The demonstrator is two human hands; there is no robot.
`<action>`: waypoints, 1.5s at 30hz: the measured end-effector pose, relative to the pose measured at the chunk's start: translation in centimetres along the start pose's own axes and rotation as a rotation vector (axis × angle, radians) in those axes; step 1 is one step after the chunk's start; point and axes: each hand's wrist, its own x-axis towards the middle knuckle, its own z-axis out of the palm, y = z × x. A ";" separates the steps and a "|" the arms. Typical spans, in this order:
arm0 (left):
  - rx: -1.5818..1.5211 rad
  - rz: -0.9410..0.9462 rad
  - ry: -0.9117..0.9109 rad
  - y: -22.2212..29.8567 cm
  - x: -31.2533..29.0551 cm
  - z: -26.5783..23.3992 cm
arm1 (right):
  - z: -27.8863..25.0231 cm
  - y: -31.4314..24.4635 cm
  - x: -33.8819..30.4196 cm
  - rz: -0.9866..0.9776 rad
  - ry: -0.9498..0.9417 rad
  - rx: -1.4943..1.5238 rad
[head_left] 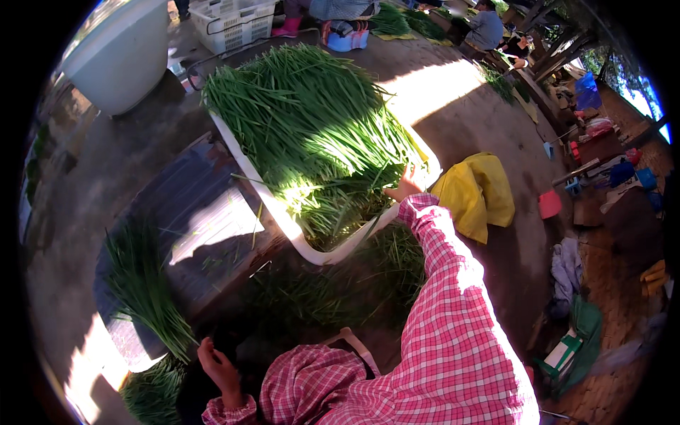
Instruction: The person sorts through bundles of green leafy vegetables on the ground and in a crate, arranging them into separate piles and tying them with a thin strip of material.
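Long green leaves like garlic chives (304, 113) fill a large white rectangular tub (244, 159) in front of me. My right hand (406, 185) reaches to the tub's near right corner, its thumb and fingers apart at the edge of the leaves. No leaf shows in its grasp. Low on the left, my left hand (221, 368) is raised with its fingers loosely bent and apart. It is close beside the ends of a bundle of the same leaves (145, 283), which lies across a dark board (191, 188). Whether the fingertips touch those ends is hard to see.
Loose leaves (340, 283) litter the ground below the tub. A yellow cloth (476, 195) hangs against its right side. A big white basin (120, 57) and a white crate (230, 25) stand behind. More leaves (152, 389) lie lower left. Another person (484, 28) sits farther off.
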 end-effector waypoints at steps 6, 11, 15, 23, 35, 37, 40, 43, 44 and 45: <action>0.010 -0.143 -0.041 0.0 0.0 -0.3 | 1.0 -0.9 4.0 0.156 -0.124 -0.173; 0.007 -0.189 -0.064 0.2 0.3 -0.6 | 4.0 0.0 5.5 0.159 -0.231 -0.187; 0.002 -0.131 -0.034 0.0 0.7 -0.4 | 3.7 -2.1 5.1 0.204 -0.238 -0.271; 0.020 -0.101 -0.059 -0.1 0.7 0.1 | 9.7 2.1 7.4 0.189 -0.073 -0.252; 0.023 -0.176 -0.123 -0.7 0.5 0.2 | 5.3 -1.8 4.2 0.076 -0.009 -0.289; 0.020 -0.141 -0.133 -1.2 0.4 0.3 | 4.4 -2.1 4.2 0.086 -0.067 -0.195; 0.001 -0.170 -0.141 -0.7 0.6 0.6 | 7.5 1.0 5.9 0.108 -0.077 -0.145; 0.020 -0.175 -0.135 -0.8 0.7 0.4 | 8.6 1.0 6.8 0.211 -0.192 -0.119; 0.019 -0.160 -0.132 -0.8 0.7 0.5 | 8.6 1.2 7.1 0.193 -0.170 -0.109; 0.023 -0.147 -0.134 -1.0 0.6 0.5 | 8.8 1.6 7.0 0.179 -0.156 -0.100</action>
